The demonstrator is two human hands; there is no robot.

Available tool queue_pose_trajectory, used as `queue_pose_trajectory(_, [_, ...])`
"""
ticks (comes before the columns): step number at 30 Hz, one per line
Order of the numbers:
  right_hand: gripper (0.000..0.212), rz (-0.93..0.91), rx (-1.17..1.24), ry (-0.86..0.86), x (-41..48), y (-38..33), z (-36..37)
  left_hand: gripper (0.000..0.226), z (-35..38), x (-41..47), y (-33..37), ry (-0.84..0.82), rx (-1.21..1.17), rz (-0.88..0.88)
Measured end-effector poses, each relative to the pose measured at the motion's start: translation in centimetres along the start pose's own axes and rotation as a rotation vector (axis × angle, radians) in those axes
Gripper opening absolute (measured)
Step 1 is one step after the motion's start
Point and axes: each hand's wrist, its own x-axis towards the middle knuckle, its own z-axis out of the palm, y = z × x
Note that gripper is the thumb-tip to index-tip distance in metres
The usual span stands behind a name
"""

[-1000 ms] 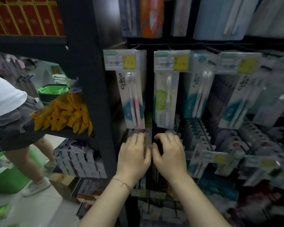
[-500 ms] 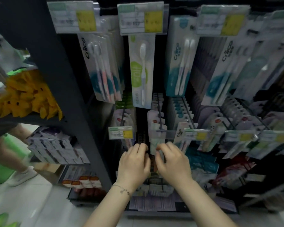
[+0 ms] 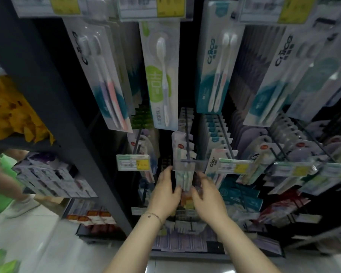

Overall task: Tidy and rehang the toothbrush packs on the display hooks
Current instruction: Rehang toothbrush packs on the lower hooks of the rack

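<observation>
A: Both hands have crept up since a moment ago, haven't they?

B: Yes. Left hand and right hand now flank the toothbrush pack hanging on the middle hook, just under its clear label holder.

A: Grip?

B: Left hand pinches the pack's left edge, fingers nearly straight, thumb on the front. Right hand's fingers curl at the right edge, but blur hides whether they hold it. Neighbouring packs hang just beside.

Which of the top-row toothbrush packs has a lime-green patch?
The second pack from the left, with one brush; its left neighbour and right neighbour show two brushes on teal.
</observation>
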Motion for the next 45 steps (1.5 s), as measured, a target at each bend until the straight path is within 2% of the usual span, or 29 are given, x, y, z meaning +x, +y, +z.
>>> queue_pose_trajectory(4, [0.038,0.022,0.149,0.024,1.9,-0.1,0.5,0.050,0.1,1.4,1.0,0.025,-0.215,-0.091])
queue_pose_trajectory(10, [0.018,0.113,0.331,0.013,3.4,-0.5,0.8,0.024,0.0,2.5,1.3,0.041,-0.426,-0.198])
queue_pose_trajectory(14, [0.014,0.242,0.525,-0.005,3.4,-1.1,1.0,0.013,0.2,2.7,0.8,0.080,-0.462,-0.212])
queue_pose_trajectory(18, [0.022,0.225,0.619,0.036,3.2,-1.3,1.2,0.005,0.1,2.9,0.6,0.107,-0.461,-0.220])
queue_pose_trajectory(29, [0.044,0.143,0.493,0.030,3.5,-1.0,0.1,0.012,-0.3,3.0,0.6,0.113,-0.505,-0.195])
queue_pose_trajectory(36, [0.014,0.136,0.396,0.001,3.6,-1.6,0.2,0.007,-0.9,2.4,0.0,0.087,-0.499,-0.231])
queue_pose_trajectory(40, [0.025,0.169,0.344,-0.048,3.4,-1.3,1.2,0.008,-1.0,1.6,-0.8,0.081,-0.493,-0.287])
queue_pose_trajectory(43, [0.013,0.129,0.292,-0.072,2.9,-1.3,1.8,0.007,-1.1,1.0,-1.6,0.088,-0.476,-0.290])
queue_pose_trajectory(45, [0.020,0.120,0.234,-0.091,2.5,-1.1,2.4,0.008,-1.2,0.6,-2.0,0.080,-0.442,-0.283])
